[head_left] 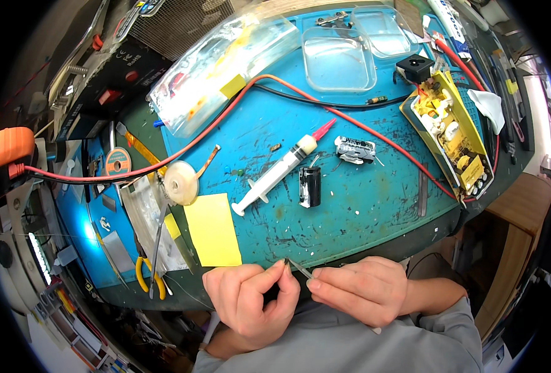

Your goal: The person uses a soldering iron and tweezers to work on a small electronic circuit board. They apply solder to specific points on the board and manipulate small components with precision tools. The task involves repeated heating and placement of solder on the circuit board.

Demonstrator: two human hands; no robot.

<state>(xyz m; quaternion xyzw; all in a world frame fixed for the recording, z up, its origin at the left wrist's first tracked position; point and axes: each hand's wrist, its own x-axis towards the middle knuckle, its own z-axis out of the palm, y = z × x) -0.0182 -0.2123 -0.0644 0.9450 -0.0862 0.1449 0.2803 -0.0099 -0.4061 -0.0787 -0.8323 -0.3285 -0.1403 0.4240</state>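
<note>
At the mat's near edge, my left hand [250,298] pinches a tiny dark part [285,262] between thumb and fingertips; it is too small to name. My right hand [362,289] is closed round slim metal tweezers [300,270], whose pointed end reaches to that part. Beyond the hands, a black cylindrical capacitor [310,186] and another one in torn silvery wrapping [355,150] lie on the blue-green mat [300,239]. Near them rests a white syringe [275,176] with a pink tip. A yellow paper pad [213,231] lies beyond my left hand.
An opened yellow device housing [452,137] with electronics stands at right. Red and black cables [195,146] cross the mat. Clear plastic boxes [339,61] and a plastic bag [219,68] lie at the back. Yellow-handled pliers [144,273] and a wick spool [181,183] lie at left.
</note>
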